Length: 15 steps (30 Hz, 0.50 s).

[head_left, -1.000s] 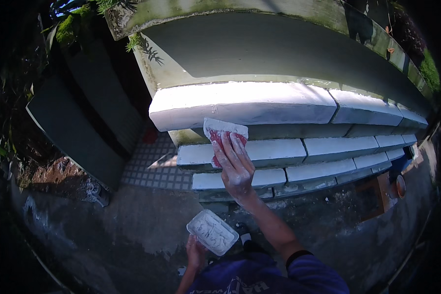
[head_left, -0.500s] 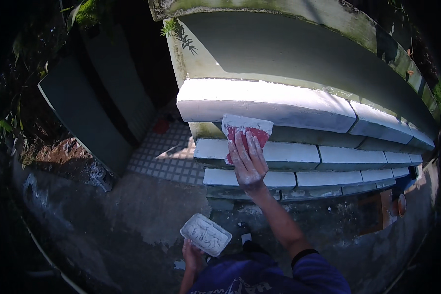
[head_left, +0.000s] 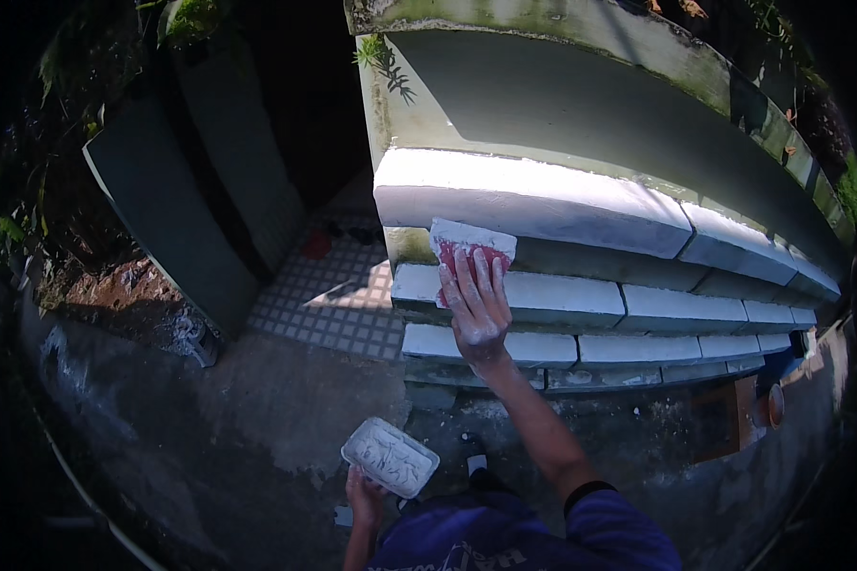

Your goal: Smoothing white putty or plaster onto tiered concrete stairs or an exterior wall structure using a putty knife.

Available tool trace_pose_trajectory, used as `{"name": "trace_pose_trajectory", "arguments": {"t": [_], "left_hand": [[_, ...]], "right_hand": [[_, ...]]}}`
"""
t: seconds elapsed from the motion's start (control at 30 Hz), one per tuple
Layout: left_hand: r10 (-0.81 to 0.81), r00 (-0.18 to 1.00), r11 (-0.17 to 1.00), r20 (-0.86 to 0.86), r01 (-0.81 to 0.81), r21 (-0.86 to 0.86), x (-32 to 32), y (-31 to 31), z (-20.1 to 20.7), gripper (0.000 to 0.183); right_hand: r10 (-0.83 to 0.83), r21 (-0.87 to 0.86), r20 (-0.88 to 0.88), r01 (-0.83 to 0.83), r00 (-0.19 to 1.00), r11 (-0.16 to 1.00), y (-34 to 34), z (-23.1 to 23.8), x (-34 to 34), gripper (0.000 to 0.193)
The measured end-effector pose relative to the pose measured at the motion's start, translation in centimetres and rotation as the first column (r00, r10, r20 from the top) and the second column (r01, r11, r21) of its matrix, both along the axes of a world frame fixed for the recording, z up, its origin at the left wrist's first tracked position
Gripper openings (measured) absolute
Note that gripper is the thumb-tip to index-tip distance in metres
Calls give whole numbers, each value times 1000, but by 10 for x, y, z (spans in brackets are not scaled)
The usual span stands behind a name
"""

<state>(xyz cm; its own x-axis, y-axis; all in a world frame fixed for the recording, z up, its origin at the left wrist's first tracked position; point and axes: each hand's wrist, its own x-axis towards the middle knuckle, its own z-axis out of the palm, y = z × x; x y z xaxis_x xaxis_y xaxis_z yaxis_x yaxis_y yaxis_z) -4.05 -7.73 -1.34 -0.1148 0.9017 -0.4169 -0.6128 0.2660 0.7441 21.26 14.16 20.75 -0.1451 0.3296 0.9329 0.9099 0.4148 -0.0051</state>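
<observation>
My right hand (head_left: 476, 319) is closed on a red scraper, its wide edge (head_left: 473, 235) coated in white paste. That edge lies against the lower front of the top white ledge (head_left: 543, 207), near its left end. White smears cover my fingers. Low in the view, my left hand (head_left: 365, 497) grips a shallow rectangular tray (head_left: 408, 438) by its near left side. White paste (head_left: 388, 459) with ridged marks fills the tray. Two more white-topped ledges (head_left: 524, 287) run below the top one.
A grey-green wall (head_left: 581, 105) rises behind the ledges, with a mossy coping above. Leaning panels (head_left: 167, 214) stand left, beside a tiled floor (head_left: 338, 309) and a soil heap (head_left: 129, 290). A brown wooden frame (head_left: 719, 419) lies on the concrete at right.
My right hand and the scraper have shifted left along the top ledge, toward its left end. The tray in my left hand has moved slightly left. The whole view has turned a little.
</observation>
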Motion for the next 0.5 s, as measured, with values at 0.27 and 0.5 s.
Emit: {"name": "trace_pose_trajectory", "arguments": {"t": [0.27,0.5], "left_hand": [[-13,1000,1000,-6,13,16,-11,-8,-6,54],[107,993,994,56,-108,18,-36,-21,-13,52]], "right_hand": [[-265,-74,-96,258,960,963,42,-12,10,62],[70,-154,-140,-91,988,984,11,-32,-25,58]]}}
